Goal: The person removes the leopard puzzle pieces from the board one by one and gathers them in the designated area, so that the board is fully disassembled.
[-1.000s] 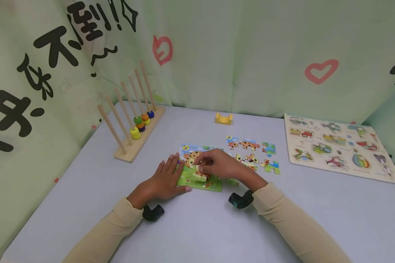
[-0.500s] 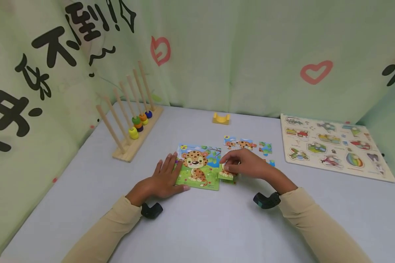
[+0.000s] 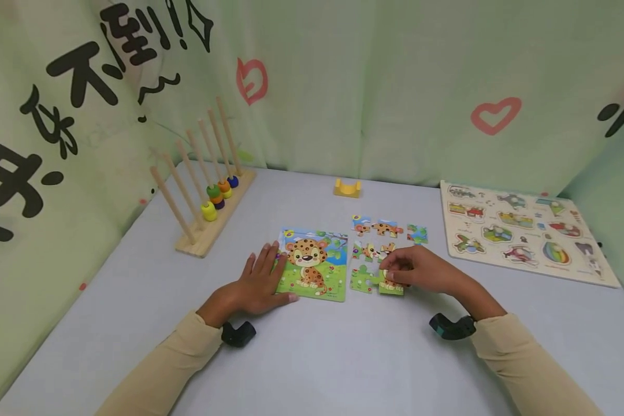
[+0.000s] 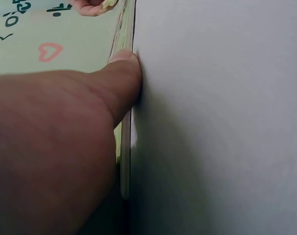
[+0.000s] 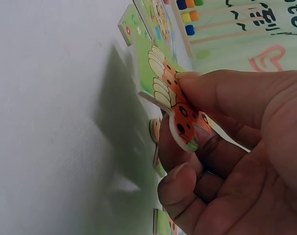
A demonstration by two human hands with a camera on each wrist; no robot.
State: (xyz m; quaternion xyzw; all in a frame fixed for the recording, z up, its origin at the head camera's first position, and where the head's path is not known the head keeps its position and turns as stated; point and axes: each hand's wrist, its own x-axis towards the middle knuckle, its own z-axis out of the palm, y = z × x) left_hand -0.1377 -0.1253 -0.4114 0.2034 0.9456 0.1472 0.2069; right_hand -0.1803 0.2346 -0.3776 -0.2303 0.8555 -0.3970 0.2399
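Note:
Between thumb and fingers, my right hand (image 3: 421,269) pinches a puzzle piece (image 5: 170,98) printed with spotted orange paws on green. The right wrist view shows it tilted and lifted off the table. Beside it in the head view lies a green corner piece (image 3: 361,279). My left hand (image 3: 255,283) lies with straight fingers on the left edge of a leopard picture board (image 3: 319,268); its thumb touches the near edge, also seen in the left wrist view. More pieces, including a face piece (image 3: 377,251) and an upper body piece (image 3: 387,228), lie right of the board.
A wooden rack of pegs (image 3: 200,242) with coloured beads stands at the left. A yellow curved block (image 3: 347,188) sits near the curtain. On the right lies a flat picture board of vehicles (image 3: 530,231). A blue-green piece (image 3: 417,233) lies right of the others.
My right hand has moved rightward from over the leopard board, carrying the paw piece to beside the green corner piece. The left hand has stayed on the board.

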